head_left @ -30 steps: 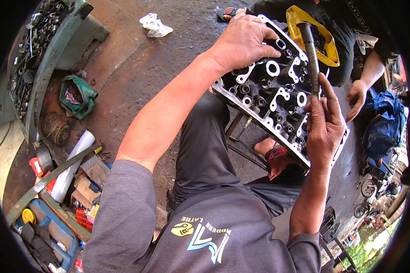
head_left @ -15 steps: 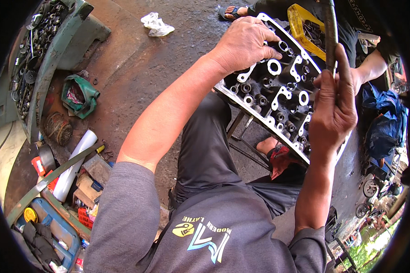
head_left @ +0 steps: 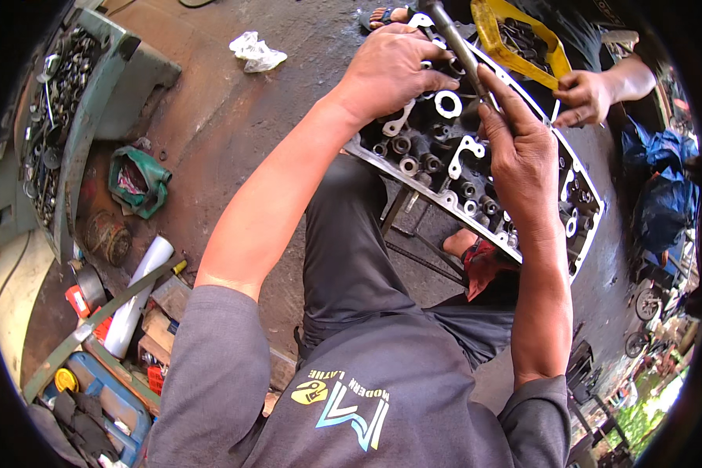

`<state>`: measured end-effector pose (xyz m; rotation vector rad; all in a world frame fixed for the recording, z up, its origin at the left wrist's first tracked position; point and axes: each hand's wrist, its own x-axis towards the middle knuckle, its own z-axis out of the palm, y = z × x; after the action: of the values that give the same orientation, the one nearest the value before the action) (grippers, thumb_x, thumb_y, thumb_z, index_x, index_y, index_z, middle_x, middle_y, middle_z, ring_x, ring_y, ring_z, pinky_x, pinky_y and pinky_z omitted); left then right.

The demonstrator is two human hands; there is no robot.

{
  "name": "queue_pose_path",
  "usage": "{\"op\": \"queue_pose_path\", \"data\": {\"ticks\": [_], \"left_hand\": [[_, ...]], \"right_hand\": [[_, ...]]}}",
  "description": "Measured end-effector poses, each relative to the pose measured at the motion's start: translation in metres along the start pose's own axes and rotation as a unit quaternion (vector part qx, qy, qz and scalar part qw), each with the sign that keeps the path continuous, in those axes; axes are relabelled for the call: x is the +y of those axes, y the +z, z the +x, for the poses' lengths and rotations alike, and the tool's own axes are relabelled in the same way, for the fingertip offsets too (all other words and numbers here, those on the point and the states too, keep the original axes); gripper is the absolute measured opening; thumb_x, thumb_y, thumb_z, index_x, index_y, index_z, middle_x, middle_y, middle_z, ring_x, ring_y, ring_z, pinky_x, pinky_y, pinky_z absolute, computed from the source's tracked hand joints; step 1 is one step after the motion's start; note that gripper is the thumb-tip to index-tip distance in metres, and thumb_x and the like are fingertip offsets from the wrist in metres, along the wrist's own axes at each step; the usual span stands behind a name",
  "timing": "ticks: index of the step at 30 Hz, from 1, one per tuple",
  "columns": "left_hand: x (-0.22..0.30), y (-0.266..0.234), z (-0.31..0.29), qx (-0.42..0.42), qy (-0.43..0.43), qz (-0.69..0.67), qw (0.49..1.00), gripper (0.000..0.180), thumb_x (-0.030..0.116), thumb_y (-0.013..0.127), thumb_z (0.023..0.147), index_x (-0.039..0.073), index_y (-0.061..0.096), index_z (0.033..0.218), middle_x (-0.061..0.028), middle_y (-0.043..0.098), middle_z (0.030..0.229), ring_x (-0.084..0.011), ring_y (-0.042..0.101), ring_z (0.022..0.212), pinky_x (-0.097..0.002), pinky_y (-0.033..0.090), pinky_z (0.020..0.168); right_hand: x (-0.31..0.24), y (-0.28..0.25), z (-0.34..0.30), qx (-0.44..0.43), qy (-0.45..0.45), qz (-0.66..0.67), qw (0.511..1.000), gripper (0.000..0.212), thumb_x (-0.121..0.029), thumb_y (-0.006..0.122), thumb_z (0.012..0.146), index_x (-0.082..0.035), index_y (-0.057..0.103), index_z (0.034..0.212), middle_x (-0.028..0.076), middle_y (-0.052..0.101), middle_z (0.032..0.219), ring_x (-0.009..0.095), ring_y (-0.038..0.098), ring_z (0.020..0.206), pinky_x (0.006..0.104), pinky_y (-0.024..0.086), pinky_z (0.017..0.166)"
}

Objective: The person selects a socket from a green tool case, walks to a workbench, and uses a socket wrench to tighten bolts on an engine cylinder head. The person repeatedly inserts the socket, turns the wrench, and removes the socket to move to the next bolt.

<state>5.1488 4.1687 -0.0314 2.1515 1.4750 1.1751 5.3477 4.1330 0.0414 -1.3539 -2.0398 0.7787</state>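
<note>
A long metal cylinder head (head_left: 476,175) with several round ports lies on a stand in front of me. My left hand (head_left: 390,70) rests fingers down on its far left end. My right hand (head_left: 522,152) grips a dark metal rod (head_left: 454,43) that slants up and away over the head. A yellow frame-shaped tool (head_left: 522,39) lies on the far side of the head. Another person's hand (head_left: 589,97) touches the head's far edge, next to that yellow tool.
On the stained floor to the left stand a green metal tray of bolts and parts (head_left: 62,117), a green rag (head_left: 140,179), a white tube (head_left: 136,292) and a blue box (head_left: 105,394). A crumpled white cloth (head_left: 257,51) lies far up. Blue bags (head_left: 663,187) sit at the right.
My right hand has carried the rod up and to the left, nearer my left hand. The view has tilted, so the cylinder head sits further toward the upper right.
</note>
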Motion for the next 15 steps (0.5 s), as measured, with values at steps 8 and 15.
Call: {"op": "queue_pose_path", "data": {"ticks": [8,15], "left_hand": [[0.018,-0.014,0.005,0.012,-0.028,0.029,0.999,0.036,0.028,0.082,0.078,0.005,0.077,0.105,-0.0095,0.072,0.110,-0.0251,0.060,0.111,-0.0365,0.045,0.098],[0.045,0.001,0.024,-0.040,0.004,-0.002,0.999,0.030,0.032,0.080,0.077,0.014,0.078,0.100,-0.0077,0.073,0.108,-0.0273,0.055,0.127,-0.0471,0.025,0.114]], "right_hand": [[-0.002,-0.025,-0.011,-0.013,0.094,0.104,0.990,0.041,-0.006,0.060,0.099,-0.012,0.060,0.139,-0.003,0.060,0.082,0.005,0.051,0.075,0.0205,0.044,0.070],[0.008,-0.063,-0.040,0.097,0.069,0.140,0.983,0.040,-0.004,0.060,0.098,-0.009,0.060,0.138,0.001,0.067,0.089,0.005,0.054,0.072,0.0207,0.047,0.065]]}}
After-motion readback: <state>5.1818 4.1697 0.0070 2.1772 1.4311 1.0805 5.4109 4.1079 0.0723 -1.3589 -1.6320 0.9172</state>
